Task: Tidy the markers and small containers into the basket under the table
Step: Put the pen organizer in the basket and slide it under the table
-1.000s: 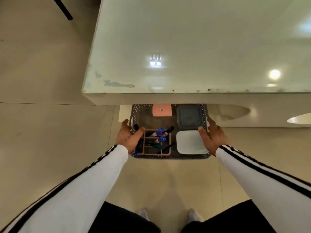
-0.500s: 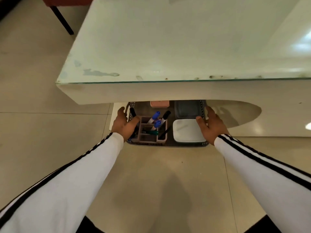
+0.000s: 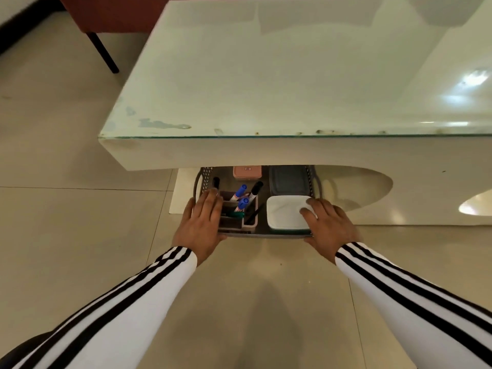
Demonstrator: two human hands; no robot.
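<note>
A grey perforated basket point(image 3: 205, 178) sits on the floor, half under the white table point(image 3: 266, 75). Inside it a pink organizer point(image 3: 251, 221) holds blue-capped markers point(image 3: 241, 191) and a black marker point(image 3: 257, 187). Behind the organizer lies a small pink container point(image 3: 247, 173). A dark grey container point(image 3: 288, 179) and a white container point(image 3: 283, 213) fill the right half. My left hand point(image 3: 202, 227) lies over the basket's near left corner, thumb at the front rim. At the near right corner my right hand point(image 3: 330, 227) has its fingers on the white container.
The table's thick white apron overhangs the back of the basket, and an oval cut-out point(image 3: 356, 187) opens in the table's base to the right. A red chair point(image 3: 111, 12) with a black leg point(image 3: 103, 53) stands at the far left. Pale floor tiles surround me.
The basket has slid further back under the table. Both hands have shifted from its side rims to its near corners. My view has risen and pulled back.
</note>
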